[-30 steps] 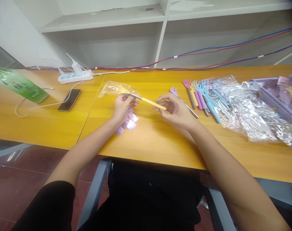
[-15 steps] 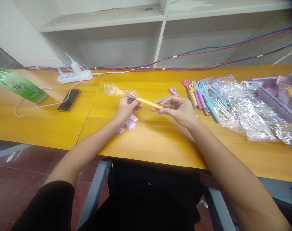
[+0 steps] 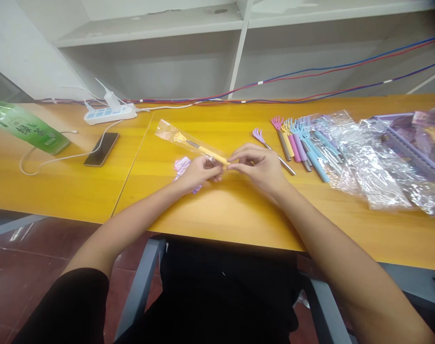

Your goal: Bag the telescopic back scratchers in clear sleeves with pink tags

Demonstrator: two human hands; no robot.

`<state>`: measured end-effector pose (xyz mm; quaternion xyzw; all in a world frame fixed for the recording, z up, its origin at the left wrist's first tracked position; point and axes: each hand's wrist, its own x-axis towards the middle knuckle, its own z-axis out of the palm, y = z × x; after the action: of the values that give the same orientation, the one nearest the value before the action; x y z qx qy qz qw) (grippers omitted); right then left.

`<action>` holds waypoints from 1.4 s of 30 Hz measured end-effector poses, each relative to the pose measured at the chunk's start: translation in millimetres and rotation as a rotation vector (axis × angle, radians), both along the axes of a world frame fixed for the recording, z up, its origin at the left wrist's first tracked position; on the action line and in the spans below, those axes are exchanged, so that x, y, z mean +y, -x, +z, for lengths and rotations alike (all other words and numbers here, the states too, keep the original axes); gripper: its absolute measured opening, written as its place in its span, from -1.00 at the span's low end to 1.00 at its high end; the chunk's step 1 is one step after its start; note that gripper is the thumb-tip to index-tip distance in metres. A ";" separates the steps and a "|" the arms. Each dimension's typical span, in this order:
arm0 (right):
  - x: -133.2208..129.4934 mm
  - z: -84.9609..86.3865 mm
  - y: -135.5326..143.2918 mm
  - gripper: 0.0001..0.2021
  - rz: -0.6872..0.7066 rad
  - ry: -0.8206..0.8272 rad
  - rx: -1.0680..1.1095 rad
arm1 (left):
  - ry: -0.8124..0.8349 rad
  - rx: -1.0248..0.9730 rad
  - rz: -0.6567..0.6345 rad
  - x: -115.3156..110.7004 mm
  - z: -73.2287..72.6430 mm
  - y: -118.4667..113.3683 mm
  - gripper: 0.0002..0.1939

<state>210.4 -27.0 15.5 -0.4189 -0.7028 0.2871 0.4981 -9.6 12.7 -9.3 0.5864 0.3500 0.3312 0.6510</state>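
Observation:
A yellow back scratcher (image 3: 207, 152) with a small claw head lies inside a clear plastic bag (image 3: 166, 128), tilted down to the right above the table. My left hand (image 3: 204, 173) pinches the bag near its lower end, around the yellow handle. The handle's end sits between the thumb and fingers of my right hand (image 3: 255, 162). Under and beside my left hand are small purple-and-pink printed packets or cards (image 3: 182, 165), partly hidden. Beyond my right hand lies a purple back scratcher (image 3: 259, 135) with a bare metal rod.
Several coloured back scratchers (image 3: 299, 145) lie in a row at right, beside a heap of clear bags (image 3: 373, 167) and a purple basket (image 3: 414, 149). At left are a phone (image 3: 101, 149), a power strip (image 3: 111, 114) and a green bottle (image 3: 29, 128). Cables run along the back.
The yellow back scratcher has slid deeper into the bag, which now covers most of it. My left hand has moved right along it, close to my right hand. More of the purple back scratcher shows.

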 end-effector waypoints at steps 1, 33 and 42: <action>-0.4 0.4 0.1 -0.68 0.001 -0.016 -0.010 | -0.004 0.011 -0.021 -0.3 -0.2 0.5 -0.67; -2.7 2.3 -8.2 -0.73 0.274 -0.076 -0.121 | 0.170 -0.105 -0.171 -13.1 13.7 -2.5 -0.79; -7.8 3.0 -7.5 -0.50 0.145 -0.295 -0.520 | 0.112 0.006 -0.109 -8.9 7.9 0.9 -0.74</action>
<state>217.9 -34.8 18.5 -0.3506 -0.8688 0.0999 0.3351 -10.5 3.8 -1.4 0.5682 0.3373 0.2735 0.6990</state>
